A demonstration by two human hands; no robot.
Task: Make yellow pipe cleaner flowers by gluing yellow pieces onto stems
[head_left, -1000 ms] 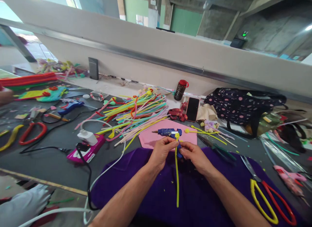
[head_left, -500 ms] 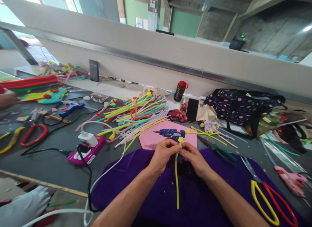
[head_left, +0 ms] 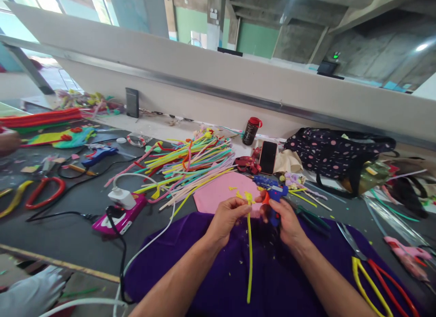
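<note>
Between the fingertips of my left hand [head_left: 225, 220] is a yellow pipe cleaner [head_left: 250, 260], its long stem hanging down over the purple cloth [head_left: 177, 253]. Small yellow loops crown its upper end. My right hand [head_left: 289, 224] is wrapped around the handle of a blue glue gun [head_left: 272, 184], close beside that yellow top. An orange-red trigger shows near the fingers, and the nozzle tilts up to the left. Behind both hands lies a pink sheet [head_left: 211, 192] with a few yellow bits on it.
Multicoloured pipe cleaners [head_left: 194, 158] are piled behind the pink sheet. A magenta power strip [head_left: 119, 215] with cables sits left. Red-and-yellow-handled scissors [head_left: 368, 262] lie right, near dark-handled pliers [head_left: 313, 219]. A phone [head_left: 269, 157], bottle [head_left: 250, 131] and patterned bag [head_left: 327, 149] stand behind. Another person's hand [head_left: 9, 142] shows far left.
My right hand has left the yellow pipe cleaner and taken hold of the glue gun, which has shifted right and tilted. My left hand keeps the pipe cleaner, whose yellow top now shows more openly.
</note>
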